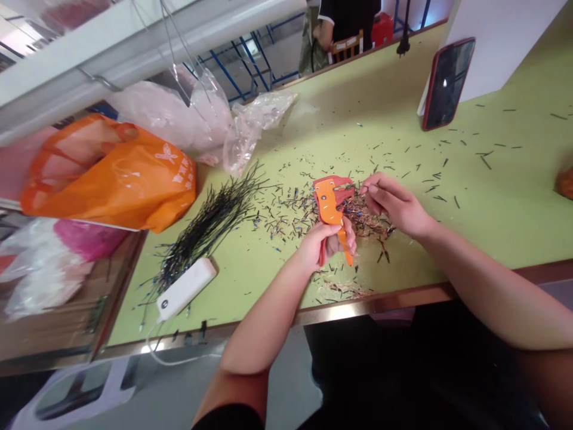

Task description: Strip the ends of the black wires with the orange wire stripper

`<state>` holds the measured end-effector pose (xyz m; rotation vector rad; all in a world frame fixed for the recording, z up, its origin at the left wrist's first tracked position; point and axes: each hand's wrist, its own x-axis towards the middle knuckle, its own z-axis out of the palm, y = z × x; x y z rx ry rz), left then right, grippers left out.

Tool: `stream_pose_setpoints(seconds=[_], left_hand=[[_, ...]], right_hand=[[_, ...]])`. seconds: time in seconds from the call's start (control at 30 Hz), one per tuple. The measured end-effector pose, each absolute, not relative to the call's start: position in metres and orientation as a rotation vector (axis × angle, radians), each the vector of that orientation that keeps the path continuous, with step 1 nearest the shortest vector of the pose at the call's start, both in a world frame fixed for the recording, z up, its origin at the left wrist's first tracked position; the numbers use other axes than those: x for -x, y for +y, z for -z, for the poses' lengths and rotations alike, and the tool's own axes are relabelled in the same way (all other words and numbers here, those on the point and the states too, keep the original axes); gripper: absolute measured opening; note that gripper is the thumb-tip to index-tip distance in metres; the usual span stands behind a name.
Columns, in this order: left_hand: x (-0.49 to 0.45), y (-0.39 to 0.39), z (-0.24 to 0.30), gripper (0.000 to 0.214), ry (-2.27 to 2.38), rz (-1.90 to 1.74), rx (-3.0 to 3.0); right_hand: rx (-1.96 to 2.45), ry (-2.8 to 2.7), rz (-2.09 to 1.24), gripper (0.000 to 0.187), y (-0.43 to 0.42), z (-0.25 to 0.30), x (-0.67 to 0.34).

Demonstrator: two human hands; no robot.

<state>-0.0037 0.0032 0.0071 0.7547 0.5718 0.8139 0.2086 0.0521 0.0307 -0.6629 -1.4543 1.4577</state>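
The left hand (pixel 324 246) clenches an orange wire stripper (pixel 327 203), long axis pointing away; the right hand (pixel 396 203), just beside it, pinches a thin wire (pixel 357 192).

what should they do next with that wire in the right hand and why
Probably feed the thin wire into the jaws of the orange wire stripper: the right hand seems to pinch it right beside the tool, which the left hand grips.

A workshop, shown by a green workbench (pixel 394 113) littered with cut wire scraps (pixel 286 218).
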Motion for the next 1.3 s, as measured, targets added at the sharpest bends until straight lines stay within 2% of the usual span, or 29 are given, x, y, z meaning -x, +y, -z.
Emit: stream_pose_setpoints(seconds=[0.13, 0.43, 0.63, 0.77, 0.87, 1.0, 1.3], left_hand=[[0.005, 0.004, -0.003, 0.031, 0.598, -0.793, -0.784], [0.004, 0.002, 0.001, 0.029, 0.634, -0.764, -0.862], [0.006, 0.005, 0.011, 0.032, 0.719, -0.83, -0.98], [0.006, 0.005, 0.014, 0.034, 0.731, -0.843, -1.024], [0.006, 0.005, 0.014, 0.033, 0.731, -0.841, -1.034], [0.006, 0.006, 0.015, 0.036, 0.734, -0.848, -1.049], [0.006, 0.006, 0.011, 0.034, 0.726, -0.842, -1.064]], right_hand=[[0.637, -1.516, -1.407, 0.036, 0.053, -0.03, -0.212], [0.67, -1.588, -1.416, 0.036, 0.055, -0.022, -0.214], [0.817, -1.599, -1.239, 0.037, 0.057, -0.019, -0.212], [0.905, -1.614, -1.11, 0.027, 0.055, -0.017, -0.209], [0.934, -1.607, -1.14, 0.015, 0.053, -0.018, -0.208], [0.927, -1.573, -1.145, 0.009, 0.049, -0.019, -0.207], [0.732, -1.613, -1.078, 0.012, 0.052, -0.012, -0.206]])
